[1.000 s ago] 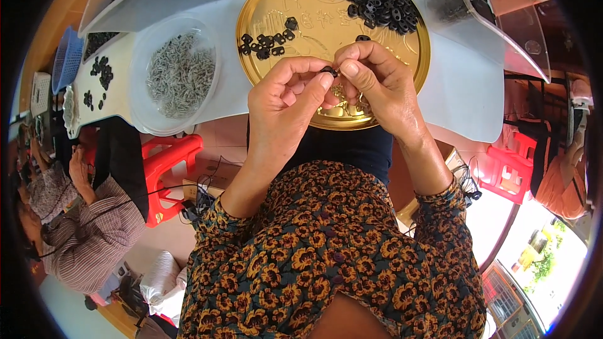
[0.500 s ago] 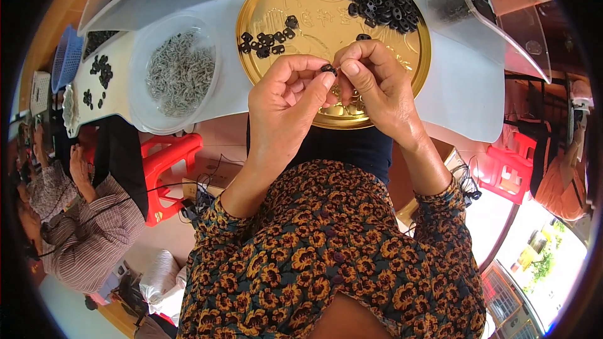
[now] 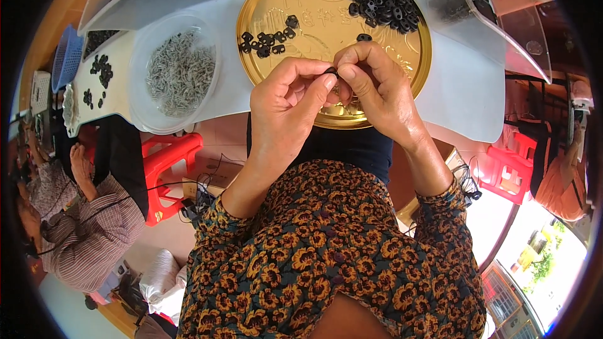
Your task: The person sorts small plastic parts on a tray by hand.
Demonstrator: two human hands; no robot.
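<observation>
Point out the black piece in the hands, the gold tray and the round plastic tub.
Black piece [image 3: 330,70]: head view, its exposed part.
Gold tray [image 3: 311,39]: head view, bare middle surface.
Round plastic tub [image 3: 139,78]: head view, left inner wall.

Dark green blouse with orange-yellow flower print, purple front buttons; toward twelve o'clock, navy bottoms.

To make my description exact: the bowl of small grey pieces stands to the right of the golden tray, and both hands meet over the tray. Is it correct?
Not the side: in the head view, the bowl of small grey pieces stands to the left of the golden tray. The left hand and right hand do meet over the tray.
</observation>
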